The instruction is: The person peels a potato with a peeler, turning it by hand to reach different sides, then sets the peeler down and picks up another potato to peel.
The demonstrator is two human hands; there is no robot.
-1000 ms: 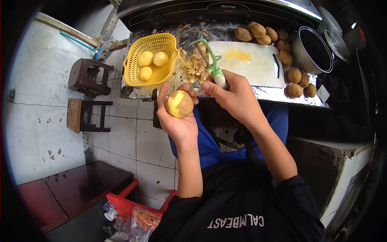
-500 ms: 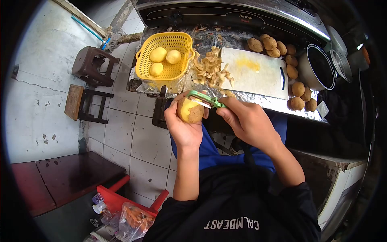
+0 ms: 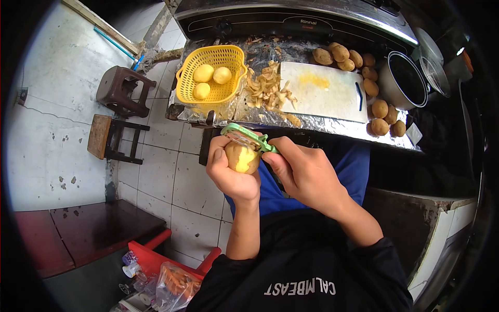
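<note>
A partly peeled potato [image 3: 242, 158] is held in my left hand [image 3: 233, 179], its yellow flesh showing in a strip down the middle. My right hand [image 3: 306, 174] grips the green peeler [image 3: 248, 137] by its handle, and the peeler's head lies over the top of the potato. Beyond my hands, a heap of peelings [image 3: 267, 89] lies beside the white cutting board [image 3: 325, 100]. Three peeled potatoes [image 3: 203, 73] rest in the yellow basket [image 3: 237, 54] on the left.
Several unpeeled potatoes [image 3: 380, 108] line the board's right side, near a metal pot [image 3: 387, 80]. A stove [image 3: 249, 23] stands behind. Two stools [image 3: 99, 136] are on the tiled floor at left. A red chair [image 3: 148, 258] with bags is at lower left.
The potato has been turned in my left hand, whose thumb now lies across its side. The peeler has shifted left and slightly down with my right hand. The camera view has moved a little.
</note>
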